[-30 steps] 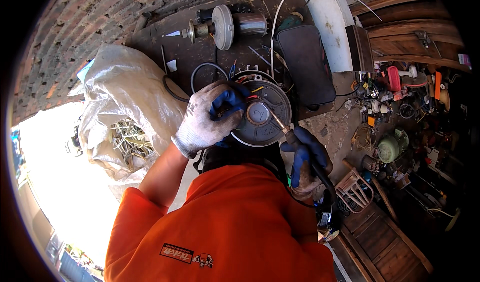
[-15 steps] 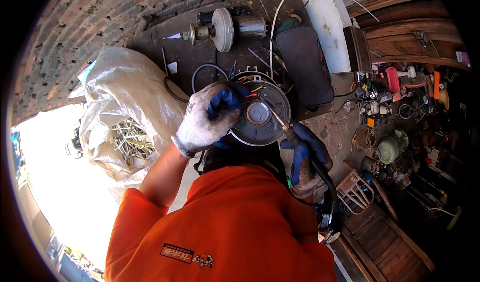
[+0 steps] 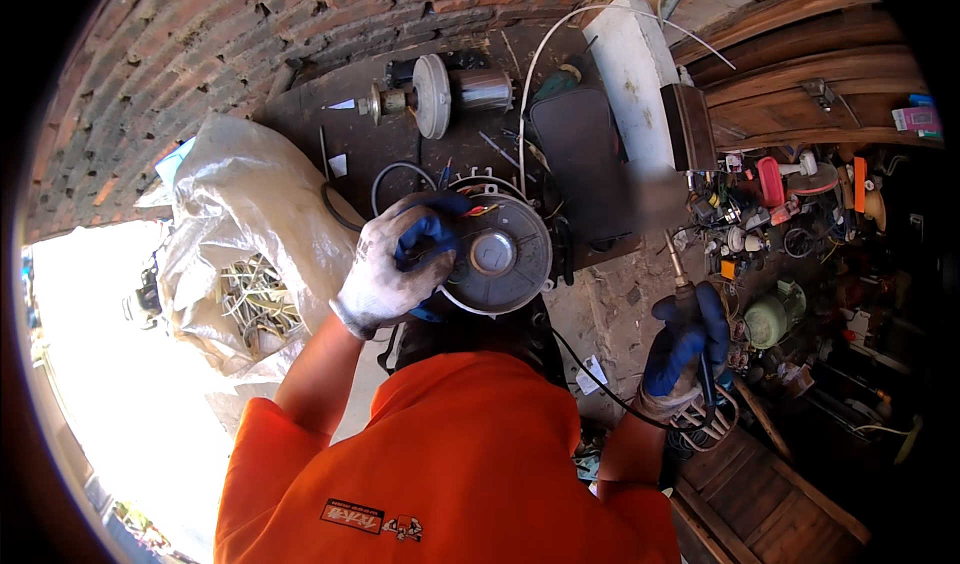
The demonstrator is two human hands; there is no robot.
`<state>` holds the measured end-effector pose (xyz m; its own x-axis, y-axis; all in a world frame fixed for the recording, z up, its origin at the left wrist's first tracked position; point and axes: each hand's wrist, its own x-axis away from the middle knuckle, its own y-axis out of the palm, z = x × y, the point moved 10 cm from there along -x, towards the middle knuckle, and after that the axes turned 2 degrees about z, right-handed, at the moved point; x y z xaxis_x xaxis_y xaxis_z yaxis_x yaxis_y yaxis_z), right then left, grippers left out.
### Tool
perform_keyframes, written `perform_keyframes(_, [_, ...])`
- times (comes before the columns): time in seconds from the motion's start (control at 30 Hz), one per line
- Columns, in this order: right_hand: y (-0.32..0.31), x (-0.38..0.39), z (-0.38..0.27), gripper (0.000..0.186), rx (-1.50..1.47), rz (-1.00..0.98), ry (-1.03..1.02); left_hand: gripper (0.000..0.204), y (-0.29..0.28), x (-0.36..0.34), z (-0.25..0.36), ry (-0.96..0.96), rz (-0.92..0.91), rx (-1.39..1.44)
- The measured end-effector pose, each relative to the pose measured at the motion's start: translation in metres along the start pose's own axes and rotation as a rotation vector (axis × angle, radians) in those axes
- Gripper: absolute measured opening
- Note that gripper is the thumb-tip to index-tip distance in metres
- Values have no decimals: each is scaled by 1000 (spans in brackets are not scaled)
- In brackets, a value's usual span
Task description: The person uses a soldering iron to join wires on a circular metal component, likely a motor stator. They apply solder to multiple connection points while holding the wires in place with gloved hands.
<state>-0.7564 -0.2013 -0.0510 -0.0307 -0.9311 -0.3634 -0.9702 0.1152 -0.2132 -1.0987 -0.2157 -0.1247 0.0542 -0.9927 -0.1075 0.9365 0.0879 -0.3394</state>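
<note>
My left hand [image 3: 400, 254], in a white work glove with blue-coated fingers, curls over the left rim of a round grey motor housing [image 3: 525, 264]. Its fingertips are closed at the red and yellow wires [image 3: 482, 210], which stick out past them over the housing. A raised round boss [image 3: 493, 253] sits in the housing's middle. Out to the right, clear of the motor, my right hand [image 3: 685, 349] is wrapped round a black-handled torch [image 3: 688, 304]. The torch has a slim metal neck pointing up and a black hose [image 3: 605, 394] looping back toward me.
Behind the housing, a motor rotor [image 3: 480, 91] with a round end cover lies on the dark bench [image 3: 300, 89]. A black case [image 3: 580, 164] and a white block [image 3: 640, 74] stand right of it. At left is a plastic sack [image 3: 250, 179] with wire scraps; tools and a green motor [image 3: 775, 314] crowd the right.
My right hand has drawn the torch away from the wires, out to the right, its tip now upward. My left hand stays at the wires. The whole view has shifted slightly.
</note>
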Motion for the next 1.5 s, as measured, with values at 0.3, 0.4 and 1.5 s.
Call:
perform_keyframes(0.3, [-71,-141,26,35,716,-290,-744,33,21,34,29,15,155,-447])
perform_keyframes(0.4, [-50,-194,80,44,963,-472,-845,48,28,47,31,-185,264,-525])
perform_keyframes(1.5, [-6,-46,7,30,-617,-1357,-58,85,256,206,153,-117,1056,606])
